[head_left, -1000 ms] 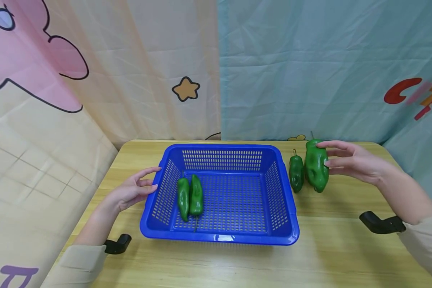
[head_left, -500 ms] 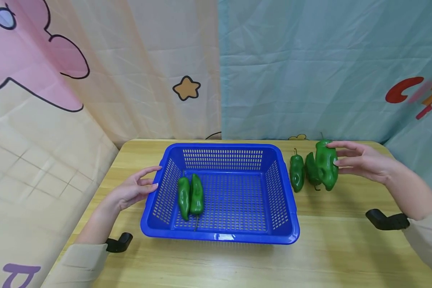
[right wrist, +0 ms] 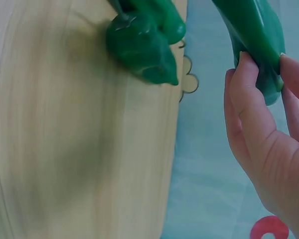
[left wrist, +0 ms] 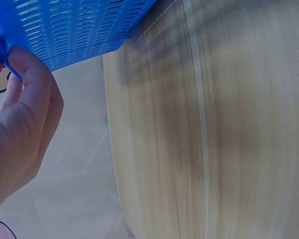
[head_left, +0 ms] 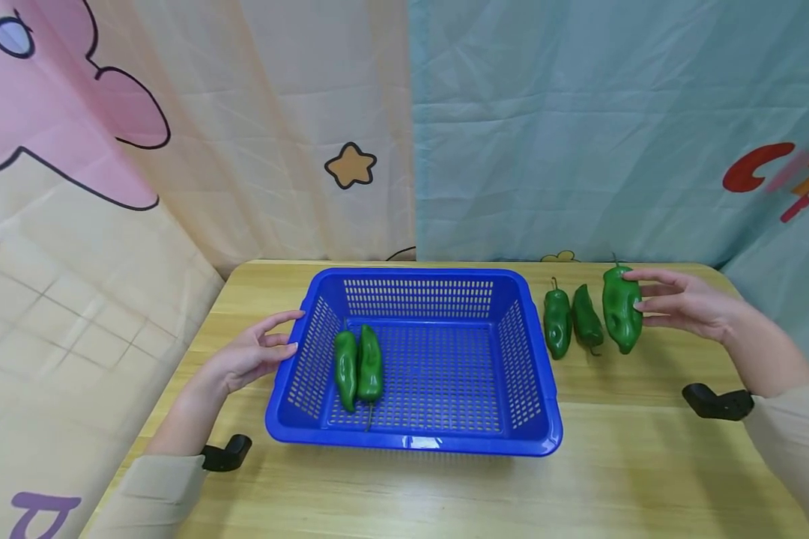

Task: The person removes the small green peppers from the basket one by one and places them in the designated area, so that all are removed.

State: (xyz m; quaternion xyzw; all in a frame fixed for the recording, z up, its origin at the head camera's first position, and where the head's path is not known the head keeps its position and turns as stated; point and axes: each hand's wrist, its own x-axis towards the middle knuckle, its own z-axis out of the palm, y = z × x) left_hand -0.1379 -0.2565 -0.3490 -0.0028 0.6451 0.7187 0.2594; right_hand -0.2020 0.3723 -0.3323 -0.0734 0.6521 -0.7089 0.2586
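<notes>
My left hand point(head_left: 246, 358) pinches the left rim of a blue plastic basket point(head_left: 350, 438) between thumb and fingers. Inside the basket, toward its left, two green peppers point(head_left: 345, 370) lie side by side. At the right, my right hand point(head_left: 691, 305) grips a large, dented green pepper point(head_left: 623, 313) by its right side, stem pointing away. The right wrist view has this pepper held off the table, thumb on one side and fingers on the other. Left of it on the table lie a curved green pepper point(head_left: 586, 318) and a straighter green pepper point(head_left: 556, 323), the latter close to the basket.
Everything stands on a light wooden table point(head_left: 404, 494). A printed curtain point(head_left: 546, 135) hangs right behind its back edge, and another patterned cloth point(head_left: 74, 299) runs along the left side.
My right hand has moved right with the large pepper, away from the basket. The curved pepper, hidden a second ago, now shows fully. My left hand keeps its place on the rim.
</notes>
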